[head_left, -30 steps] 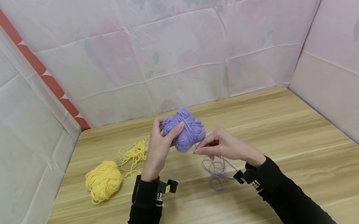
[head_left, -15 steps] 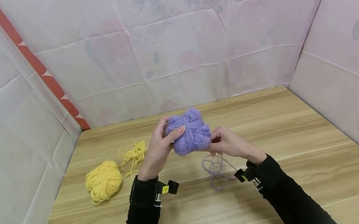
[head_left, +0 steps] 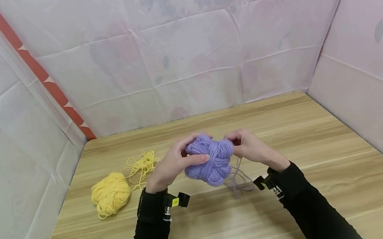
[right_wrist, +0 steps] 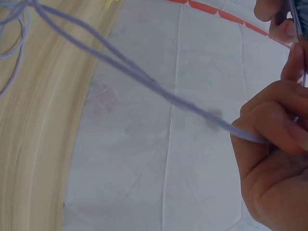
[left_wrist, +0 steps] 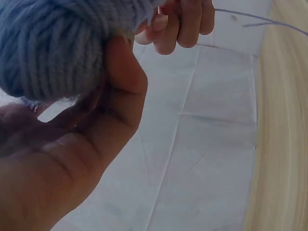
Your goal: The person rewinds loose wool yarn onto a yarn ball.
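Observation:
A purple ball of yarn (head_left: 211, 171), with strands wrapped crosswise round its middle, is held above the table by my left hand (head_left: 171, 166). The left thumb lies across its near face, and the other fingers go behind it. At the ball's right side, my right hand (head_left: 254, 149) pinches the purple yarn strand (right_wrist: 178, 102) between curled fingers. That strand runs out of the right hand in the right wrist view and down to loose loops (head_left: 238, 179) on the table. The ball (left_wrist: 53, 48) fills the upper left of the left wrist view.
A yellow ball of yarn (head_left: 111, 193) lies on the wooden table (head_left: 212, 235) to the left, its tangled loose strand (head_left: 142, 166) beside it. Pale printed sheets (head_left: 194, 50) stand at the back and on both sides of the table.
The purple ball has come nearer and lower and turned, so its wraps now slant. My right hand has shifted slightly right and up round the ball's side. The yellow yarn has stayed put.

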Demonstrator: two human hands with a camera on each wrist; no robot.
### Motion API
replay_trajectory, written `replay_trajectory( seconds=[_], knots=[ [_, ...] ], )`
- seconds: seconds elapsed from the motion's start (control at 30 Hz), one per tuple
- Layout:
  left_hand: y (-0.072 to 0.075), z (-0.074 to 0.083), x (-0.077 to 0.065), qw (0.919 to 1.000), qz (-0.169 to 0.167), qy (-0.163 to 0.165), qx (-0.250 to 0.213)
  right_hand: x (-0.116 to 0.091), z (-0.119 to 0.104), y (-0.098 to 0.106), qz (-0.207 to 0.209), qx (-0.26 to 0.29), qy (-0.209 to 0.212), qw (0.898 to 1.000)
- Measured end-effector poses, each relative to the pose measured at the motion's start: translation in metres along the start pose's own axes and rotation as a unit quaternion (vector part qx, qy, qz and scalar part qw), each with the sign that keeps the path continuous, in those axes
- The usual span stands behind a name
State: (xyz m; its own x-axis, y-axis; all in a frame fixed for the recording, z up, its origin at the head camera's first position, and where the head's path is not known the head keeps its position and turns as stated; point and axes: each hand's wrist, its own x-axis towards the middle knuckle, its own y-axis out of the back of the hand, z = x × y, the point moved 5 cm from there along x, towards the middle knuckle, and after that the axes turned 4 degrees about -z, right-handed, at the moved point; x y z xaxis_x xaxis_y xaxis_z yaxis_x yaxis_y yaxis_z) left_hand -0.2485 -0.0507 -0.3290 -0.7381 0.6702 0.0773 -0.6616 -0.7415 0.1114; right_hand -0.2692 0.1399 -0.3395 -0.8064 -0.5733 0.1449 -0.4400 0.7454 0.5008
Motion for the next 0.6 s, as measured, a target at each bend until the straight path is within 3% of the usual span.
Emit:
replay_trajectory(
  seconds=[0.4, 0.6],
  knots=[
    [-0.001, -0.007, 0.003, 0.9931, -0.011, 0.006, 0.117, -0.001, 0.001, 0.004, 0.044, 0.034, -0.033, 0.998],
    [0.004, -0.011, 0.007, 0.9839, 0.051, 0.021, 0.170, -0.002, -0.005, 0.007, 0.061, 0.044, 0.002, 0.997]
  ],
)
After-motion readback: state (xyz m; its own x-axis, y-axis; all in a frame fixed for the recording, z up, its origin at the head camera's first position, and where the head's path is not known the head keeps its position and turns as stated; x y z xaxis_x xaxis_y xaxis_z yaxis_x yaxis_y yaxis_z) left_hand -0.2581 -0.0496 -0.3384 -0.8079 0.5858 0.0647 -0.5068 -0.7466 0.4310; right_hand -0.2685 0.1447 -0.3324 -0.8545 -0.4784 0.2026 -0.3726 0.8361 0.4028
